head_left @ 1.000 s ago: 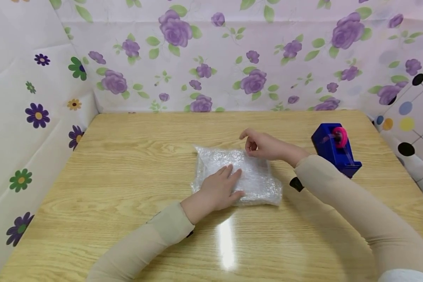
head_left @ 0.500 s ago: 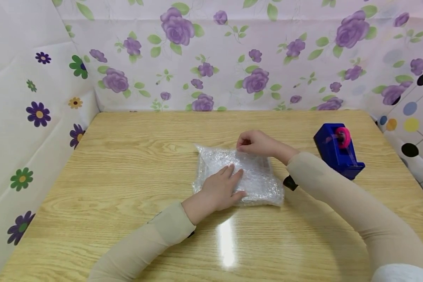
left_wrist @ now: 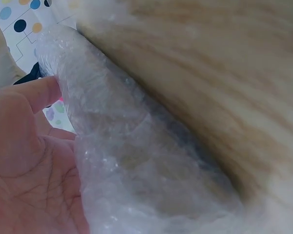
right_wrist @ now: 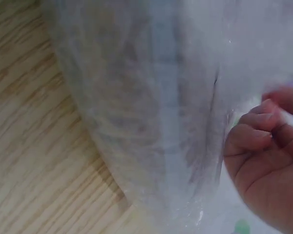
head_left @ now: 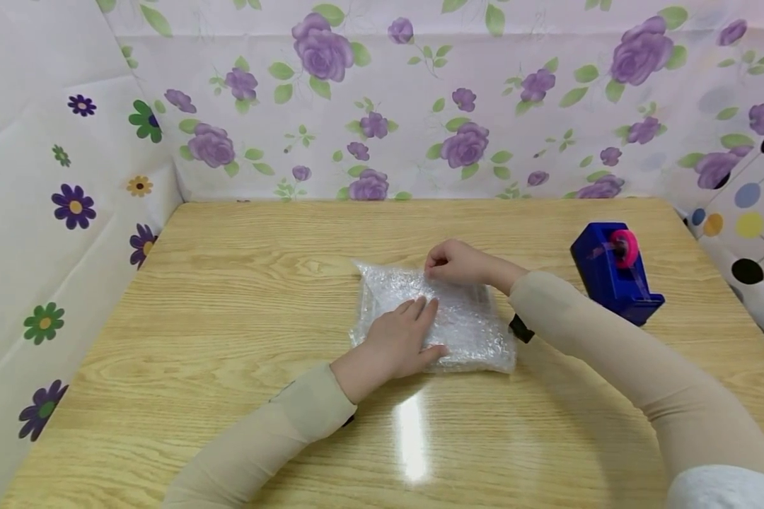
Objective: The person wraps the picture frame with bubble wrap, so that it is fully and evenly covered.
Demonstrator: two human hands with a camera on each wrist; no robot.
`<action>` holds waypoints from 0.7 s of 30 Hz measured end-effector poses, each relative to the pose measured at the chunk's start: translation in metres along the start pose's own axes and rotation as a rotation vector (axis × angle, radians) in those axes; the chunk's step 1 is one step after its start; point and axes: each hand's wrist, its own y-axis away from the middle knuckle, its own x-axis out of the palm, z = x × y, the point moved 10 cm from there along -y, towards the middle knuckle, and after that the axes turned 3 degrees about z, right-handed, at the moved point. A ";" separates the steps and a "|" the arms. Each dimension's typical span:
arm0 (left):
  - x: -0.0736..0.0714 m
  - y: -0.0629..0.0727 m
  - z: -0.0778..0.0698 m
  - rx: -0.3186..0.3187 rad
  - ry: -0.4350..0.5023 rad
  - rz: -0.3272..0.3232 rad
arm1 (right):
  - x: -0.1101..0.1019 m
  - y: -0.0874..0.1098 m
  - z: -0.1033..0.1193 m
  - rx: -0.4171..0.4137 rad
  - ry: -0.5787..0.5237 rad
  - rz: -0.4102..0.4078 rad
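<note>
A flat package in clear bubble wrap (head_left: 461, 329) lies on the wooden table. My left hand (head_left: 397, 339) rests on its top with fingers straight and thumb spread toward the near edge. In the left wrist view that palm (left_wrist: 34, 170) shows beside the package side. At the far edge my right hand (head_left: 458, 263) has its fingers curled, thumb and fingertips together at the wrap. The right wrist view shows these fingertips (right_wrist: 266, 114) pinched next to the film's edge; what lies between them is too blurred to make out. A pale strip (right_wrist: 168, 112) runs along the wrapped side.
A blue tape dispenser (head_left: 617, 276) with a pink-cored roll stands at the right of the table (head_left: 242, 297). Flowered sheets (head_left: 382, 92) close off the back and left; a dotted sheet (head_left: 748, 226) hangs at the right.
My right hand has moved a little left, its raised index finger coming down to meet the thumb at the package's far edge. The left hand stays in place on the wrap.
</note>
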 end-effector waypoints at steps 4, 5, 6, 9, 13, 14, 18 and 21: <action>0.001 -0.001 0.001 -0.008 -0.013 0.019 | 0.000 0.001 -0.002 -0.007 -0.111 0.033; 0.001 -0.001 0.001 -0.010 -0.017 0.019 | 0.000 0.001 -0.002 -0.011 -0.122 0.037; 0.000 -0.001 0.001 -0.013 -0.019 0.021 | 0.000 0.000 -0.002 -0.017 -0.130 0.040; 0.000 0.000 0.002 -0.022 -0.017 0.032 | 0.001 -0.004 -0.002 -0.029 -0.093 0.038; -0.001 -0.001 0.002 -0.030 0.008 0.046 | 0.004 -0.008 -0.005 -0.017 -0.036 0.035; -0.001 -0.001 0.002 -0.032 0.015 0.047 | 0.005 -0.009 -0.005 -0.011 -0.027 0.036; -0.003 -0.003 0.003 -0.042 0.020 0.047 | 0.005 -0.009 -0.007 0.013 0.015 0.028; -0.004 -0.003 0.004 -0.044 0.018 0.040 | 0.004 -0.009 -0.007 0.027 0.044 0.021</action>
